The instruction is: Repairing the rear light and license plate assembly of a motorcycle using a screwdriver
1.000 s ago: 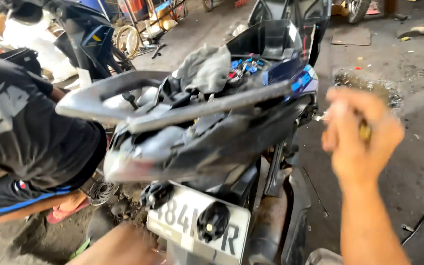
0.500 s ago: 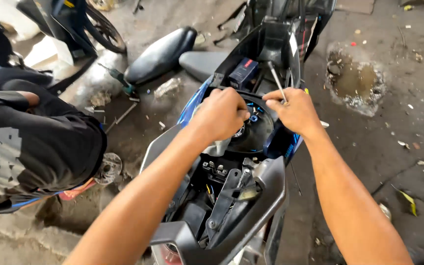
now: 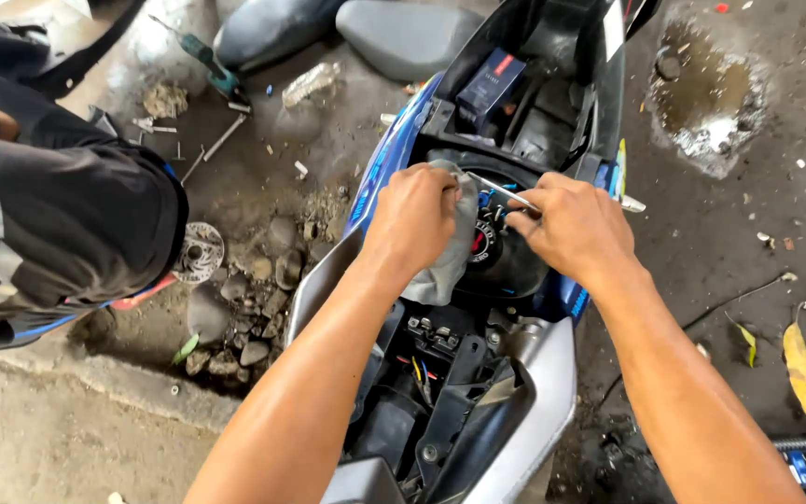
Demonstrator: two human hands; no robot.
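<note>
Both hands had closed in over the scooter's open under-seat bay since half a second earlier, a grey rag now under the left.

Left hand (image 3: 414, 210) was curled on the grey rag (image 3: 445, 261) against the black round cap (image 3: 489, 245); right hand (image 3: 571, 224) pinched a thin metal tool (image 3: 504, 191) at it. Cap remained seated, seat off, wiring exposed. A crouching person's dark shirt (image 3: 58, 215), rubble (image 3: 263, 280) and a puddle (image 3: 706, 98) lay around the scooter (image 3: 524, 411).

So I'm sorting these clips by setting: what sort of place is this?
Likely a motorbike repair yard: a scooter stripped of panels, its seats lying on stained concrete, loose bolts and a screwdriver scattered nearby.
</note>
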